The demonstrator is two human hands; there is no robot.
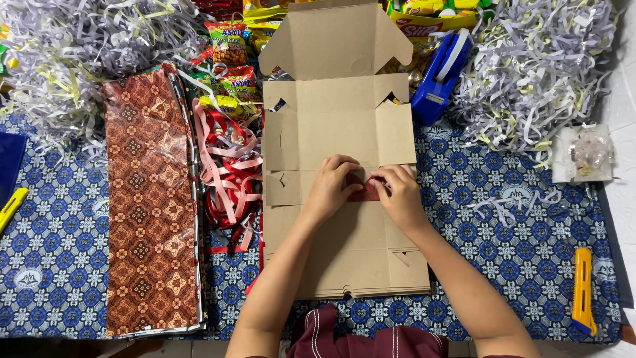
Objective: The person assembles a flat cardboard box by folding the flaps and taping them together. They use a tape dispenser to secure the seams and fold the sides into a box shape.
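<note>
Red piece: I see a small dark red patterned piece (pixel 366 192) pressed flat near the middle of the flattened cardboard box (pixel 344 225), between my two hands.
Left hand: my left hand (pixel 331 189) lies knuckles up on the cardboard, fingers curled down onto the red piece's left edge; pressing rather than gripping.
Right hand: my right hand (pixel 399 192) mirrors it, fingertips bent onto the right edge of the same piece.
Cardboard box: unfolded, flaps open at the far end, lying on the blue patterned cloth (pixel 59 232) that covers the bench.
Left of box: a tangle of red and pink ribbons (pixel 228 172), then a stack of brown batik-print sheets (pixel 149 199).
Far side: snack packets (pixel 228 43), a blue tape dispenser (pixel 440 76), heaps of shredded paper (pixel 536 73).
Right edge: a yellow utility knife (pixel 582 288), well apart from the hands.
</note>
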